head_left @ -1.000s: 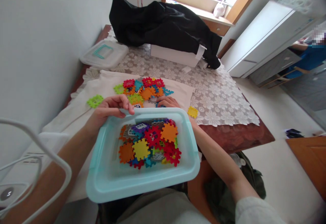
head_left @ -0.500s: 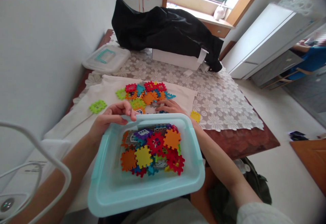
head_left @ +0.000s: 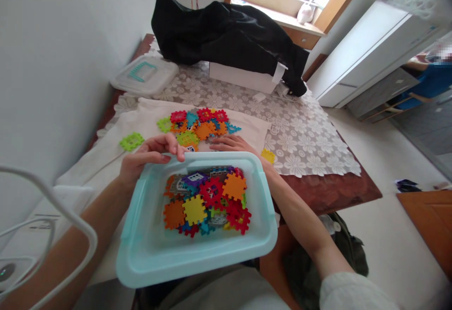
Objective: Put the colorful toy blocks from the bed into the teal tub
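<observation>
My left hand (head_left: 155, 152) is closed on the far left rim of a light-blue plastic bin (head_left: 197, 272), which tilts toward me. Inside it lie loose interlocking plastic tiles in red, orange, yellow, purple and grey, such as a yellow tile (head_left: 194, 210). Behind the bin's far rim, my right hand (head_left: 235, 144) reaches beside a pile of similar tiles (head_left: 205, 130) on a white cloth (head_left: 247, 119). Its visible fingers are stretched out, low over the cloth; the bin hides part of the hand.
A green tile (head_left: 132, 141) lies left of the pile, a yellow tile (head_left: 268, 155) to the right. A clear lid (head_left: 158, 82) rests by the wall. Black fabric (head_left: 226, 32) covers a white box (head_left: 240, 78) at the back. A white cable (head_left: 67, 209) loops at the near left.
The bin and both hands appear slightly higher and further left, mostly along with the whole view. The right hand's fingers look flatter beside the pile. My left hand keeps its hold on the rim.
</observation>
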A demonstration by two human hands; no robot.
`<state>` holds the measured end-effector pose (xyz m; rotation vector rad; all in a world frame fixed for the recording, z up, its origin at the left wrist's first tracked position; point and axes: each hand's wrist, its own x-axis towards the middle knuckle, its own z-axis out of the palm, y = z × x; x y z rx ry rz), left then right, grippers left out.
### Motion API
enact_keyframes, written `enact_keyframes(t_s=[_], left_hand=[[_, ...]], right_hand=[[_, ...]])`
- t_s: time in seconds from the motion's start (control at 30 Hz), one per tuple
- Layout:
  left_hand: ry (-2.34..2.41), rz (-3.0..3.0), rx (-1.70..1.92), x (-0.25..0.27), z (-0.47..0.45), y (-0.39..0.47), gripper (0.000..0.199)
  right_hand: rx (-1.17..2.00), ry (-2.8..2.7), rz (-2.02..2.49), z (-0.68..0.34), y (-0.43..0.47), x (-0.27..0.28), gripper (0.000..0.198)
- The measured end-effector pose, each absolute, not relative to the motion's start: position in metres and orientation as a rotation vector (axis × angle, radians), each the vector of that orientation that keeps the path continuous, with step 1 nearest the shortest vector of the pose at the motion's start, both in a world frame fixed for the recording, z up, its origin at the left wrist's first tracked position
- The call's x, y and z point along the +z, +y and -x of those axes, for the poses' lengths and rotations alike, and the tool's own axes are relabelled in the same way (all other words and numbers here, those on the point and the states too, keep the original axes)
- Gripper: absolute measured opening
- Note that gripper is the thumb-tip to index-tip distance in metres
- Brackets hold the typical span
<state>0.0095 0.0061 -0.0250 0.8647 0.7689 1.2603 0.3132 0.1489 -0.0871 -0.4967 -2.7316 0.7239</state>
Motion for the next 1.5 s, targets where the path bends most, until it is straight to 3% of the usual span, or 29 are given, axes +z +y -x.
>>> enact_keyframes(t_s=[0.13, 0.3, 0.63, 0.77, 0.93, 1.1, 1.3, 1.5], left_hand=[[0.799, -0.883, 1.27, -0.025, -0.01, 0.006, 0.014], [0.78, -0.877, 1.274, -0.024, -0.012, 0.007, 0.014], [0.79, -0.879, 1.278, -0.021, -0.013, 0.006, 0.012], [0.787, -0.882, 1.276, -0.022, -0.012, 0.006, 0.011], [0.787, -0.871, 1.268, -0.024, -0.012, 0.008, 0.01], [0.784, -0.88, 1.279, -0.024, -0.012, 0.008, 0.011], [0.803, -0.881, 1.272, -0.022, -0.011, 0.008, 0.01], [0.831, -0.884, 1.27, -0.023, -0.01, 0.009, 0.011]], right_hand=[[0.777, -2.732, 0.437, -0.312, 0.15, -0.086, 0.03], [0.834, -2.688, 0.45, -0.312, 0.142, -0.076, 0.037], [0.869, -2.624, 0.418, -0.308, 0.141, -0.081, 0.025], [0.941, -2.483, 0.373, -0.316, 0.142, -0.075, 0.032], [0.788, -2.766, 0.687, -0.332, 0.148, -0.064, 0.058], [0.667, -2.842, 0.687, -0.33, 0.145, -0.065, 0.05], [0.75, -2.785, 0.537, -0.321, 0.142, -0.062, 0.015], [0.742, -2.775, 0.546, -0.326, 0.144, -0.061, 0.012]])
